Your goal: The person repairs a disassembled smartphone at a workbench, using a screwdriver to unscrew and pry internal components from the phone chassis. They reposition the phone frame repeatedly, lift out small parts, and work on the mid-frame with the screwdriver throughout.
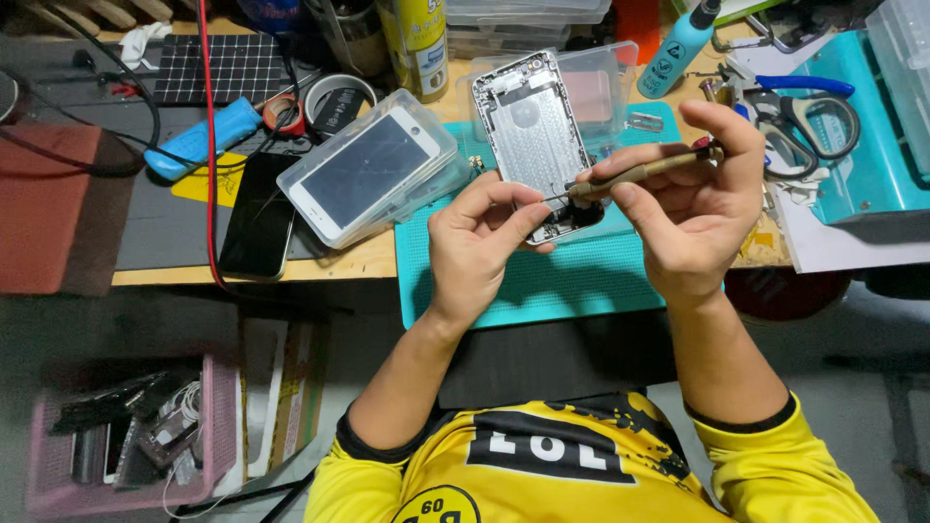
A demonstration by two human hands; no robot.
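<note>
An opened silver phone housing (531, 131) lies on a teal work mat (572, 281), its inside facing up. My right hand (693, 218) grips a thin screwdriver (644, 170) with a brass-coloured handle, held level just above the housing's near end. The blade points left to my left hand (482, 247). That hand's thumb and forefinger are pinched together around the blade's tip. Whether a small part sits between those fingers is hidden.
A white phone screen (373, 172) rests in a clear tray left of the mat, with a black phone (257, 221) beside it. A blue tool (203, 138), tape rolls (334, 97), a teal bottle (678, 46) and scissors (804, 121) crowd the bench. A pink basket (58, 465) stands on the floor.
</note>
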